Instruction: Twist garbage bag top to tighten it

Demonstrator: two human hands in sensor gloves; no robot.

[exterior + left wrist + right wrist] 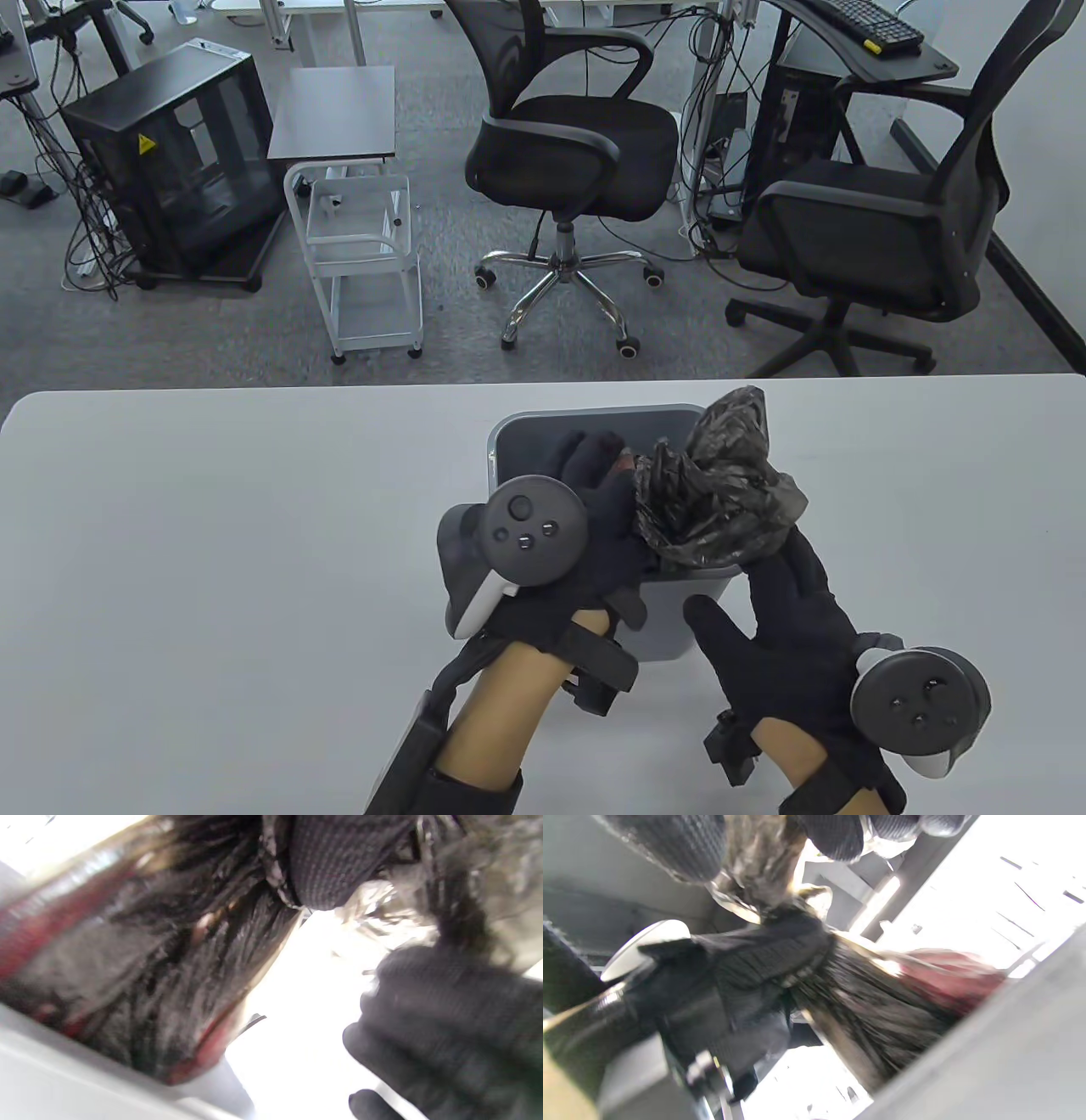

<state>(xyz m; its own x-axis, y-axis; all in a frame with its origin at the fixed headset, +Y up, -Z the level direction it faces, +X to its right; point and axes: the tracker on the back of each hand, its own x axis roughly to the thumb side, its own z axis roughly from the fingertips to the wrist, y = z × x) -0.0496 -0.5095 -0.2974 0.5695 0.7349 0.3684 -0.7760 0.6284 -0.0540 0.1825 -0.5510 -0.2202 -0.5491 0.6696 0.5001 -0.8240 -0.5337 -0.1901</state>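
Your left hand (594, 518) grips the garbage bag (721, 492) neck just above the grey bin (585, 424); your right hand (789, 628) seems to pinch the gathered top, thumb spread. Twist too loosely and the thin film may slip free and unwind.

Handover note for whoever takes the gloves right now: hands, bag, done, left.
Left hand: over the grey bin, holding the gathered neck of the black garbage bag from the left.
Right hand: at the bin's near right corner, fingers up on the bag's lower bunch, thumb spread free.
Bag: in the bin on the white table, top pulled up into a loose crumpled bunch above the rim; something red shows through the film in the wrist views.
Done: top gathered.
Left: neck looks only loosely wound, so twist it tight. Wrist views are blurred; exact finger grip is unclear.
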